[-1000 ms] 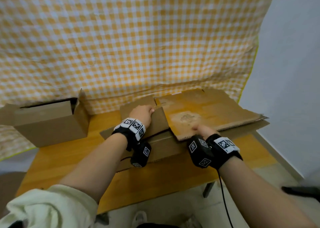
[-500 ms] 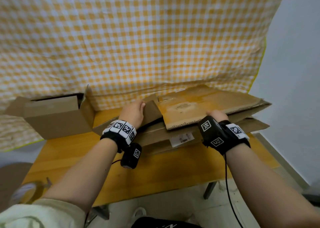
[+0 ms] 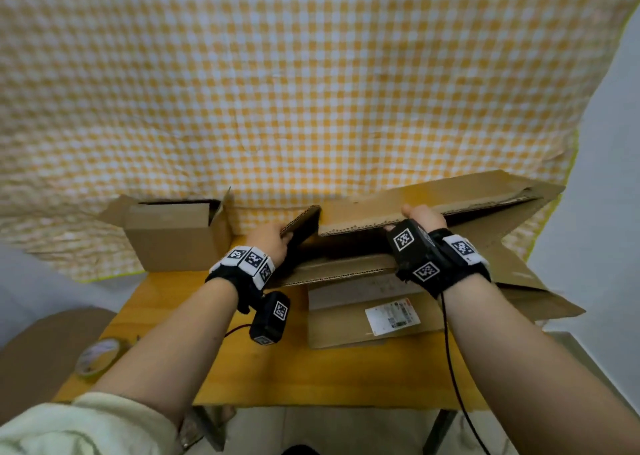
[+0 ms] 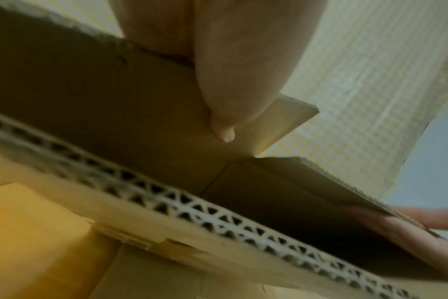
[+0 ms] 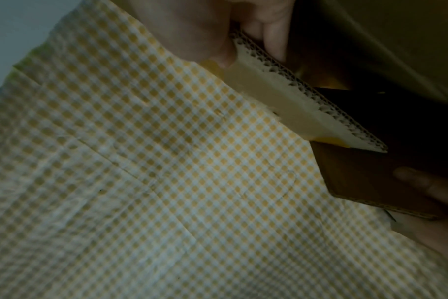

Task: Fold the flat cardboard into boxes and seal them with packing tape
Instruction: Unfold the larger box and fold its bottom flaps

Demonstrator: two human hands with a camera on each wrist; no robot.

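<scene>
Right of centre in the head view, a flattened brown corrugated cardboard box (image 3: 433, 198) is raised off the yellow wooden table (image 3: 311, 375), its two layers pulled apart so a dark gap shows between them. The right hand (image 3: 424, 216) grasps the near raw edge of the upper layer — in the right wrist view the thumb lies on the lit outer face and the fingers (image 5: 274, 40) curl onto the shaded inner face, the fluted edge pinched between them. The left hand (image 3: 268, 241) holds the small end flap at the cardboard's left end, just left of centre; the left wrist view shows a finger (image 4: 233, 101) laid along the flap's inner face, but whether the hand is clenched round the flap cannot be told. The lower layer slopes down to the table, where a piece bearing a white printed shipping label (image 3: 393, 316) lies below the right wrist. An assembled brown cardboard box (image 3: 169, 236) with open flaps stands at the left — well apart from both hands. A roll of packing tape (image 3: 98, 356) lies at the table's lower-left corner. A yellow-and-white checked cloth (image 3: 311, 91) hangs behind.
</scene>
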